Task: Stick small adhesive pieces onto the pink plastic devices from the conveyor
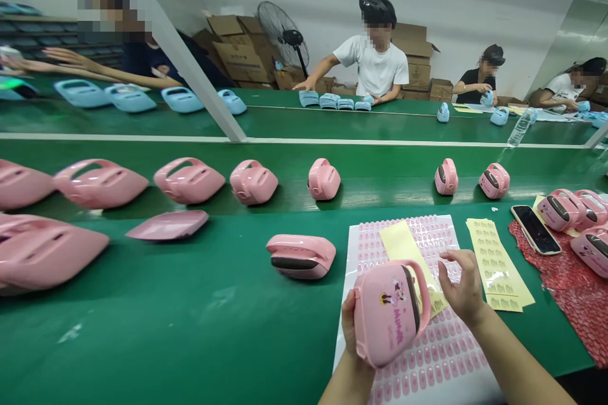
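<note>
at left on a green desk (190, 329), a row of pink cases (190, 182) runs along the far side, with a flat pink piece (167, 226) and a lying case (304, 252) nearer. in the middle, the left grip (350, 332) clasps a printed case (387, 313) by its left side, over a white sheet (352, 250) of pink oval stickers (420, 381) and a yellow sheet (398, 240), the handle (423, 297) pointing right. just right of it, the right grip (464, 288) hovers, fingers curled and thumb parted from them, apart from the case; farther right lie yellow labels (491, 256), a phone (536, 229) and red wrap (565, 285) bearing more pink cases (561, 210).
</note>
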The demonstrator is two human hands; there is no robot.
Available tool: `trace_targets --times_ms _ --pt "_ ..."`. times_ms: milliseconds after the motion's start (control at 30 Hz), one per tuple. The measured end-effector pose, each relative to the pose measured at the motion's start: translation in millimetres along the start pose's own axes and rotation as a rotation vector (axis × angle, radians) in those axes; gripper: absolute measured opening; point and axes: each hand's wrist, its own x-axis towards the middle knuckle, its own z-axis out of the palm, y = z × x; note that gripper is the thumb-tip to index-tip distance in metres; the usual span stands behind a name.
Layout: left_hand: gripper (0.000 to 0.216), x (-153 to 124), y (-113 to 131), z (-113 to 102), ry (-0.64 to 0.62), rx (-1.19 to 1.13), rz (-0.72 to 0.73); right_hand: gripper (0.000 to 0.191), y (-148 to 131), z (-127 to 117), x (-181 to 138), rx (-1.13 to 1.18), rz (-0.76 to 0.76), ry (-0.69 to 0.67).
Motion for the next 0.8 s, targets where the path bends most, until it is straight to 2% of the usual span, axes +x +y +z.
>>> trace_targets --times_ms 67,167,400,633,800 --pt "0.05 0 -1 -2 0.037 -0.024 0.02 0.039 -4 -3 3 0.002 -0.017 -0.001" --pt "0.046 1 -5 2 0.044 -0.082 0.052 0.038 -10 -7 4 -0.004 -0.037 -0.029" --pt "0.064 6 -9 15 0.038 -0.16 0.059 0.037 -15 -8 -3 -0.04 -0.059 -0.089" --pt "0.06 6 -9 19 -0.003 -0.181 0.083 0.04 -20 -8 -2 0.054 -0.039 -0.264" --pt "0.059 5 -11 10 -0.04 -0.189 0.124 0.044 -20 -17 0 0.206 0.098 -0.447"
